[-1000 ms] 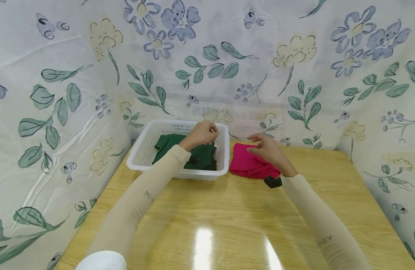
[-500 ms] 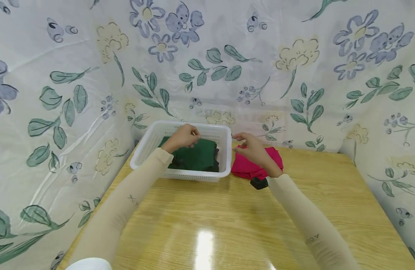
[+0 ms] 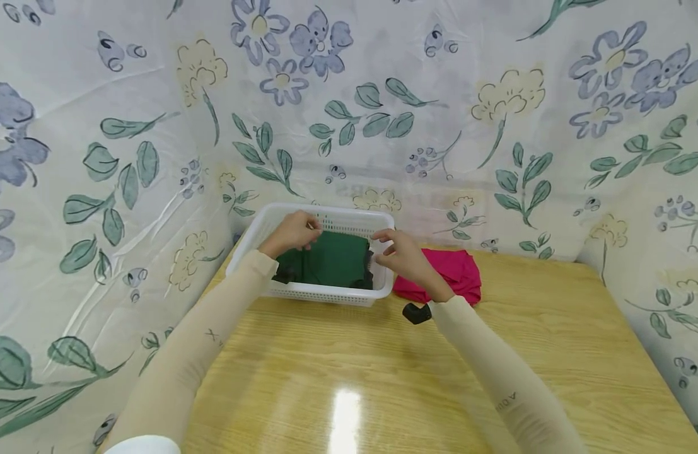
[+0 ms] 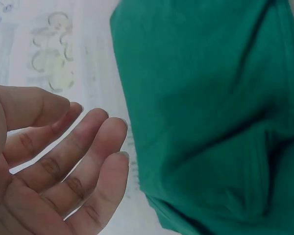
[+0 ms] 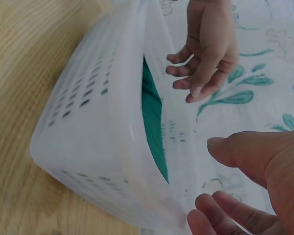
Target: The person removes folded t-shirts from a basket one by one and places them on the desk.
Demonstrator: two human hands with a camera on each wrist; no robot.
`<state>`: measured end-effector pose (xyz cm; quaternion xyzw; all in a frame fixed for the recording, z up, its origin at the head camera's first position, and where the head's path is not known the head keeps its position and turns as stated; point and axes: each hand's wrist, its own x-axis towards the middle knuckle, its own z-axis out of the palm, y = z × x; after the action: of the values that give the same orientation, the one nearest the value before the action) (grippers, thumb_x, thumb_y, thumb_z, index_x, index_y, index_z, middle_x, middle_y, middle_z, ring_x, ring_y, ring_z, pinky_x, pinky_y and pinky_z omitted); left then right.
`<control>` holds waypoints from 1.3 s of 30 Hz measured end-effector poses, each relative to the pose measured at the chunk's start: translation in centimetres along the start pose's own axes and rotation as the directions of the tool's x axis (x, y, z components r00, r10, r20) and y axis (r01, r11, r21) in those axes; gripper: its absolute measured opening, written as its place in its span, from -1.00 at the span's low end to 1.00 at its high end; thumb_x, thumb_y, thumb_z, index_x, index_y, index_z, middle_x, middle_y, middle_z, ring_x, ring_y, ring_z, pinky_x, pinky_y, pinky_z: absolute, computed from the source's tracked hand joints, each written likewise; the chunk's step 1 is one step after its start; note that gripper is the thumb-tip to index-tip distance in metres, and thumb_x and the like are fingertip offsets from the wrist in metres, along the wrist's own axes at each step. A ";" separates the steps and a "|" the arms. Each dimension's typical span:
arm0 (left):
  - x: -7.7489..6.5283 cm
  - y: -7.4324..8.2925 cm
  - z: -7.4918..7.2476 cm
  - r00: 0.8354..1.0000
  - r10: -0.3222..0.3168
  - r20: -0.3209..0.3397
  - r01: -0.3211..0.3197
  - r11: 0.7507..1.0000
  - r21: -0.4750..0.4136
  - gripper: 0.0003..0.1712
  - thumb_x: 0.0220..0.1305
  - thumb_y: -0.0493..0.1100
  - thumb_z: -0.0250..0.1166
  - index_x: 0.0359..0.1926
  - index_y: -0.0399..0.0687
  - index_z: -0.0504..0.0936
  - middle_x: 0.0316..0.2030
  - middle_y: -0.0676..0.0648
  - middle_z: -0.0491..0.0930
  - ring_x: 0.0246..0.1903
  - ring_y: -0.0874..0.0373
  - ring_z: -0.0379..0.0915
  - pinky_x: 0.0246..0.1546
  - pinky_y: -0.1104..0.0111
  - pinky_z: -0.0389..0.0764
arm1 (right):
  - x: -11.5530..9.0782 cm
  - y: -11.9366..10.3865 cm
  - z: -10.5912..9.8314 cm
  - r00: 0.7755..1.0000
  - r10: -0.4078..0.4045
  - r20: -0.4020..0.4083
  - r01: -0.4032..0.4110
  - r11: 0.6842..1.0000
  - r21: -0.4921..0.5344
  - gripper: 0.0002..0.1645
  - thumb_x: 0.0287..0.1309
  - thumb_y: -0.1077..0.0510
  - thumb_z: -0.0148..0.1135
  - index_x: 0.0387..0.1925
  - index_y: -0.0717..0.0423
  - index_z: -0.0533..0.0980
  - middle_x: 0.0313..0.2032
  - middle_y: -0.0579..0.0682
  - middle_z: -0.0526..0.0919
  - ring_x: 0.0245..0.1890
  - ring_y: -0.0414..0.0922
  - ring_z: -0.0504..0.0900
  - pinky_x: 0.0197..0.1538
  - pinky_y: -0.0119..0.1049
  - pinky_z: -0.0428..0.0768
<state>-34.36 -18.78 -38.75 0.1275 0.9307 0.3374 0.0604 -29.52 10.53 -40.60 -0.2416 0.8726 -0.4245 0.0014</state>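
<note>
A white plastic basket (image 3: 383, 294) holds a folded dark green cloth garment (image 3: 343, 258); a blackish edge shows along its right side. My left hand (image 3: 294, 231) is over the basket's left half, fingers loosely bent and holding nothing. In the left wrist view, those fingers (image 4: 112, 137) are beside the green garment (image 4: 201, 98) with a gap between. At the basket's right rim hovers my right hand (image 3: 404, 253), thumb and fingers apart with nothing between them. Just to the right of the basket lies a folded bright pink cloth (image 3: 459, 271), partly hidden by my right hand and wrist.
Everything stands on a wooden table (image 3: 303, 353), with the basket near its back left. Floral sheeting (image 3: 439, 145) hangs behind and along both sides. A small black device (image 3: 417, 313) sits at my right wrist.
My left hand has moved left over the basket, uncovering more of the green garment. The right hand has shifted left from above the pink cloth to the basket's right rim.
</note>
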 end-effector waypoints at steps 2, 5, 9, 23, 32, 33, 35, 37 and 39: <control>-0.1 -0.4 -0.3 1.000 -0.007 -0.005 0.007 1.000 0.010 -0.68 0.55 -0.20 0.15 0.04 -0.39 0.67 -0.22 -0.26 0.70 -0.48 0.08 0.64 -0.46 0.26 0.65 | 0.2 -0.2 0.5 1.000 0.001 -0.001 -0.001 1.000 -0.011 -0.46 0.27 0.24 0.40 0.26 0.19 0.53 0.17 0.26 0.55 -0.08 0.12 0.71 -0.13 -0.06 0.74; -0.5 -0.9 -0.7 1.000 -0.021 -0.005 0.021 1.000 0.022 -0.69 0.55 -0.22 0.14 0.04 -0.41 0.66 -0.22 -0.28 0.70 -0.46 0.03 0.65 -0.47 0.28 0.65 | 0.5 -0.4 1.4 1.000 -0.005 0.006 0.005 1.000 -0.025 -0.46 0.28 0.22 0.42 0.26 0.21 0.53 0.17 0.28 0.55 -0.09 0.10 0.72 -0.09 -0.08 0.73; -1.0 -1.3 -1.3 0.999 -0.041 -0.010 0.041 0.999 0.028 -0.68 0.55 -0.22 0.14 0.06 -0.42 0.65 -0.19 -0.31 0.71 -0.42 -0.06 0.67 -0.43 0.24 0.68 | 0.8 -0.4 2.5 0.999 -0.016 0.031 0.017 0.999 -0.036 -0.43 0.28 0.22 0.42 0.28 0.25 0.51 0.18 0.33 0.52 -0.08 0.09 0.69 -0.02 -0.08 0.70; -1.0 -3.6 -2.5 0.994 -0.109 0.017 0.109 0.994 0.027 -0.68 0.55 -0.22 0.12 0.07 -0.41 0.63 -0.15 -0.37 0.62 -0.39 -0.08 0.60 -0.29 0.04 0.71 | 1.6 -1.7 4.5 0.993 0.059 0.102 -0.042 0.987 -0.156 -0.40 0.33 0.11 0.39 0.33 0.21 0.46 0.15 0.29 0.53 -0.01 0.08 0.54 0.05 -0.03 0.58; -1.6 -4.7 -3.0 0.964 -0.207 0.167 0.212 0.977 -0.017 -0.63 0.59 -0.16 0.07 0.20 -0.34 0.55 -0.18 -0.25 0.48 -0.24 -0.09 0.45 -0.22 0.05 0.69 | 2.4 -2.5 5.6 0.983 0.136 0.124 -0.108 0.972 -0.207 -0.41 0.36 0.12 0.36 0.34 0.17 0.43 0.14 0.23 0.59 0.04 0.07 0.58 0.13 -0.05 0.58; -1.6 -4.7 -3.1 0.959 -0.212 0.190 0.220 0.975 -0.020 -0.61 0.59 -0.16 0.06 0.22 -0.34 0.54 -0.09 -0.28 0.48 -0.18 -0.14 0.45 -0.19 0.03 0.70 | 2.4 -2.5 5.8 0.981 0.144 0.131 -0.115 0.972 -0.205 -0.41 0.36 0.13 0.36 0.34 0.17 0.42 0.11 0.21 0.61 -0.06 0.03 0.60 0.08 -0.08 0.60; -1.8 -4.7 -3.2 0.947 -0.221 0.234 0.234 0.972 -0.028 -0.58 0.60 -0.16 0.03 0.28 -0.34 0.49 0.09 -0.38 0.44 -0.06 -0.25 0.46 -0.14 -0.03 0.70 | 2.6 -2.5 6.0 0.975 0.165 0.146 -0.135 0.970 -0.200 -0.39 0.36 0.13 0.36 0.35 0.17 0.41 0.02 0.18 0.65 -0.23 -0.02 0.59 -0.02 -0.12 0.61; -1.8 -4.5 -3.2 0.936 -0.230 0.267 0.246 0.969 -0.027 -0.55 0.61 -0.15 0.02 0.34 -0.33 0.46 0.29 -0.42 0.34 0.06 -0.35 0.44 -0.09 -0.06 0.69 | 2.7 -2.4 6.2 0.970 0.191 0.152 -0.160 0.968 -0.194 -0.38 0.35 0.12 0.36 0.36 0.16 0.41 -0.03 0.15 0.66 -0.31 -0.06 0.56 -0.06 -0.14 0.60; -1.9 -4.4 -3.3 0.927 -0.238 0.291 0.255 0.967 -0.023 -0.54 0.63 -0.15 0.00 0.37 -0.32 0.43 0.36 -0.46 0.26 0.12 -0.40 0.43 -0.06 -0.07 0.67 | 2.8 -2.3 6.5 0.962 0.223 0.154 -0.193 0.963 -0.189 -0.38 0.35 0.11 0.37 0.36 0.14 0.41 -0.04 0.14 0.67 -0.28 -0.08 0.56 -0.05 -0.14 0.61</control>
<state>-34.08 -24.55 -39.03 0.0550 0.9102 0.3332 0.2398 -29.72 3.35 -42.47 -0.1836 0.9231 -0.3223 0.1015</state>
